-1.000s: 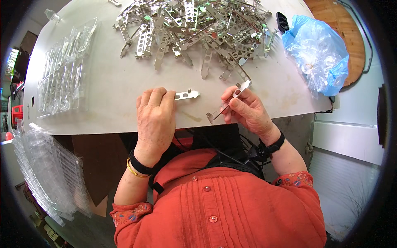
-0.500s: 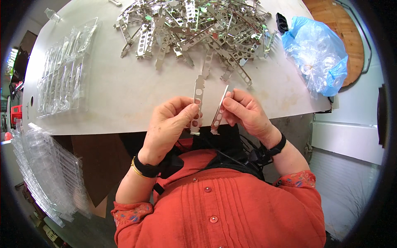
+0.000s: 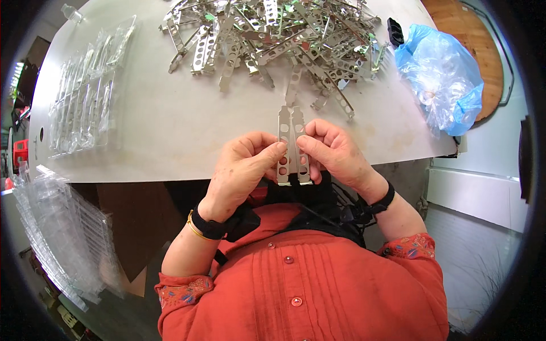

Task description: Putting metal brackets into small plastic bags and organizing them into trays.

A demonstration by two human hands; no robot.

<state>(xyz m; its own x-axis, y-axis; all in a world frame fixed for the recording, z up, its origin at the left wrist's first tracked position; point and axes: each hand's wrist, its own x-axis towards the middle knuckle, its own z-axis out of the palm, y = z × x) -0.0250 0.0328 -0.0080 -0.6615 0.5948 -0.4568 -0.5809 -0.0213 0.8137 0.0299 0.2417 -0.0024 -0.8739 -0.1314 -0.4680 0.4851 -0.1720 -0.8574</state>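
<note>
Two flat metal brackets with round holes stand side by side and upright over the table's near edge. My left hand [image 3: 242,170] pinches the left bracket [image 3: 283,142] by its side. My right hand [image 3: 335,153] pinches the right bracket [image 3: 300,142]. The two strips touch along their long edges, and their lower ends reach down to my chest. A big heap of similar metal brackets [image 3: 273,40] lies at the far side of the grey table [image 3: 170,125].
A clear plastic tray holding brackets [image 3: 85,96] lies on the table at the left. A stack of clear plastic trays [image 3: 62,238] stands beside the table, lower left. At the right edge lies a blue plastic bag [image 3: 443,79], with a small black object [image 3: 395,31] behind it.
My hands lifted off the table toward my chest. The bracket in each hand turned upright, and the two came together side by side.
</note>
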